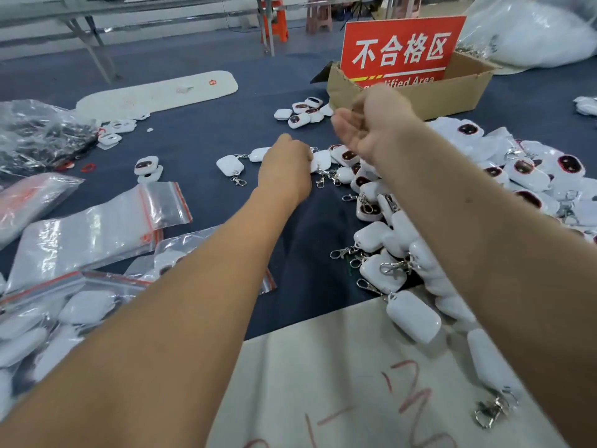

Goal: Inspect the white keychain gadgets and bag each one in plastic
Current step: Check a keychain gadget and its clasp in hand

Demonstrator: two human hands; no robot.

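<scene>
A: Surface? 
B: Dark blue table cloth (200,130) across the whole bench. Pale sheet with red scrawl (339,383) lies at the near edge.

A: Largest items on it?
B: Heap of white keychain gadgets (452,221) on the right, many with metal clasps, some face up showing dark oval windows. Far right, a big clear sack of white stock (533,37). Cardboard box (452,95) behind the heap, a red sign (402,50) standing in it. Long white pad (155,93) far left of centre.

A: Bags?
B: Zip bags with red seal strips (97,227) on the left, some flat, some holding gadgets near the bottom left corner. A crumpled bag of dark parts (35,137) sits further back.

A: Hands?
B: Apart. Left hand (286,169) is down on the cloth at the heap's far edge, fingers curled over a gadget (319,161); the actual grip is hidden by the knuckles. Right hand (371,127) is raised above the heap in front of the box, blurred, palm turned leftward, fingers loosely bent, nothing visible in it.

A: Strays?
B: One single gadget (230,164) lies just left of the left hand.
</scene>
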